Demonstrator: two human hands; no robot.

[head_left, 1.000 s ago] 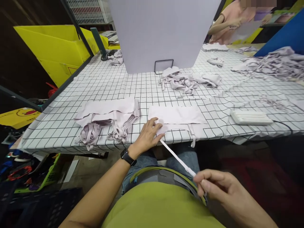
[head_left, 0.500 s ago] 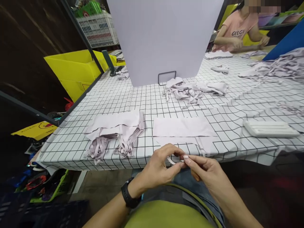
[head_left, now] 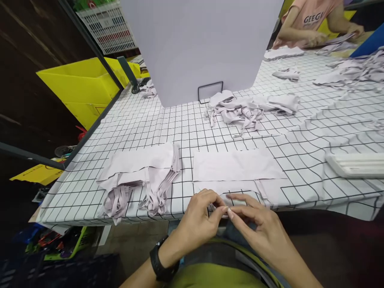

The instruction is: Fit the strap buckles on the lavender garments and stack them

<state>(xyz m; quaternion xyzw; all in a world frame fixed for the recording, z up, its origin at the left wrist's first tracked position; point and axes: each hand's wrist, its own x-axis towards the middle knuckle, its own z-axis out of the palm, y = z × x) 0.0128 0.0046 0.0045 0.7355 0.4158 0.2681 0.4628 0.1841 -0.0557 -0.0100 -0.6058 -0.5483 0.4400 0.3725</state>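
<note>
At the table's front edge, my left hand point(head_left: 201, 214) and my right hand point(head_left: 255, 224) meet fingertip to fingertip. Both pinch a narrow pale fabric strap point(head_left: 211, 207), mostly hidden behind the fingers. My right index finger is stretched out above the pinch. Just beyond my hands a flat pale lilac fabric piece point(head_left: 235, 166) lies on the table, with a thin strip point(head_left: 261, 189) at its near edge. To the left sits a neat stack of similar fabric pieces point(head_left: 138, 160), their looped straps point(head_left: 154, 200) hanging towards the edge.
A tall pale board point(head_left: 201, 44) in a wire stand point(head_left: 210, 92) rises at the back. Loose fabric pieces point(head_left: 240, 110) lie in a heap before it. A white plastic case point(head_left: 358, 165) is at right. Across the table point(head_left: 183, 126), a person in pink point(head_left: 312, 24) handles fabric.
My right index finger has lifted away from the pinch, and my fingertips have shifted slightly down and left. The view has tilted down a little. Across the table, the person now holds fabric strips.
</note>
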